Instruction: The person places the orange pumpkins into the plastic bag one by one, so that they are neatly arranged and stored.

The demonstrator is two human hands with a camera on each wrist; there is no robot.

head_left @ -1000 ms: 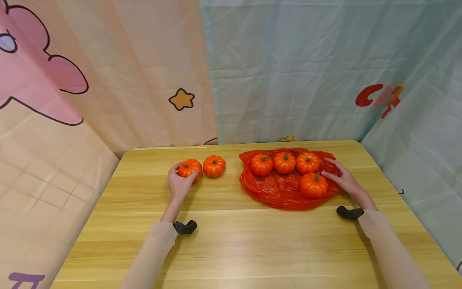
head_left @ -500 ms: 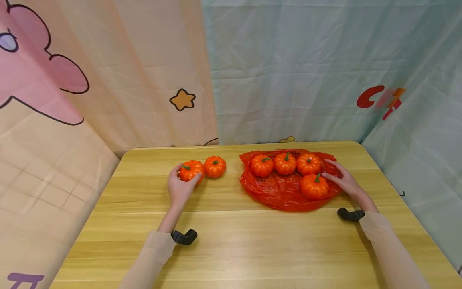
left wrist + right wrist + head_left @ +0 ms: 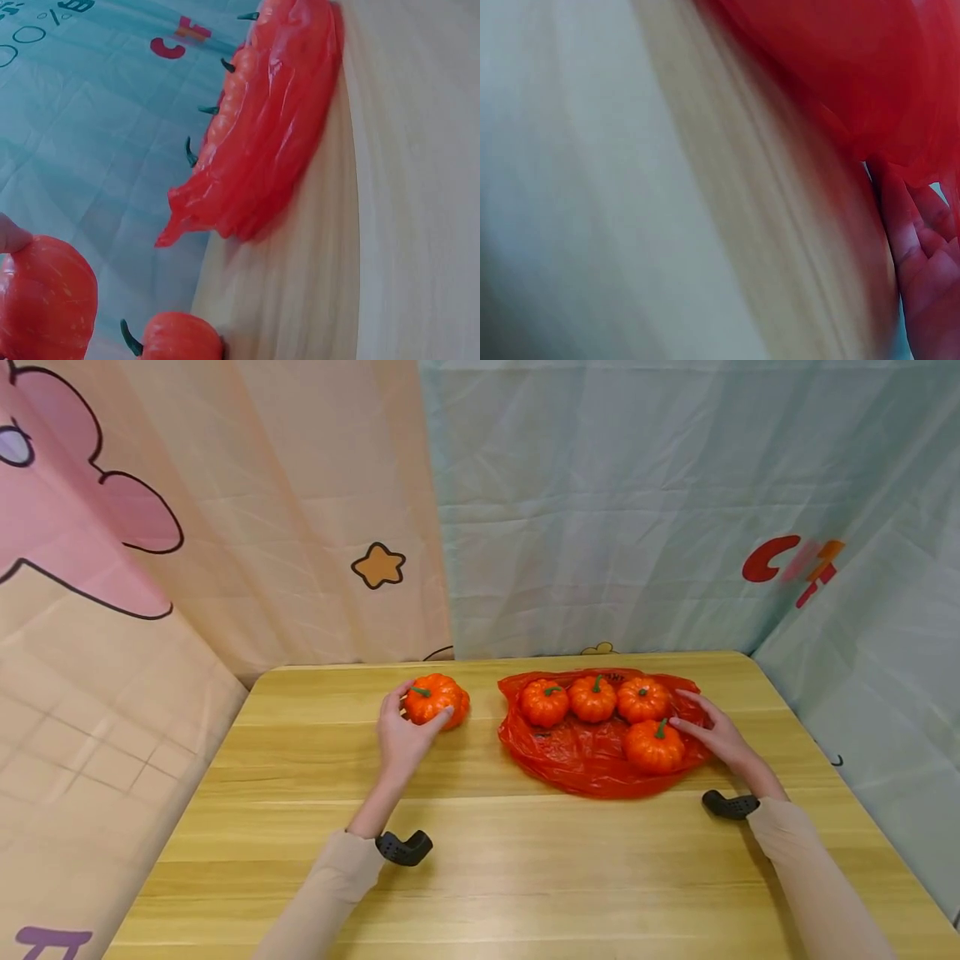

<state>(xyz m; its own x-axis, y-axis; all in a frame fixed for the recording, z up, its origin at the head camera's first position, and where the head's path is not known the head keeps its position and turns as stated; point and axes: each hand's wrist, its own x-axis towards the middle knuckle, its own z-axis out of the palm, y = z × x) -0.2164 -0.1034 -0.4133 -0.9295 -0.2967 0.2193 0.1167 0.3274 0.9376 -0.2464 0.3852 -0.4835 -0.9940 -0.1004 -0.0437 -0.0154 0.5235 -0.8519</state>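
My left hand (image 3: 411, 720) grips a small orange pumpkin (image 3: 429, 697) and holds it just above the wooden table (image 3: 480, 860). In the left wrist view that pumpkin (image 3: 45, 300) fills the lower left corner. A second pumpkin (image 3: 459, 703) stands right behind it, half hidden, and shows on the table (image 3: 180, 339) in the left wrist view. To the right lies a red plastic bag (image 3: 585, 760) with several pumpkins on it. My right hand (image 3: 693, 720) rests with straight fingers on the bag's right edge, beside the nearest pumpkin (image 3: 654, 745).
Cloth backdrops hang close behind the table and along both sides. Bare table top stretches between the bag and the front edge. The right wrist view is blurred, showing only red bag (image 3: 840, 67) and table.
My left hand has lifted its pumpkin and carried it right, in front of the second pumpkin. My right hand and the bag have stayed put.
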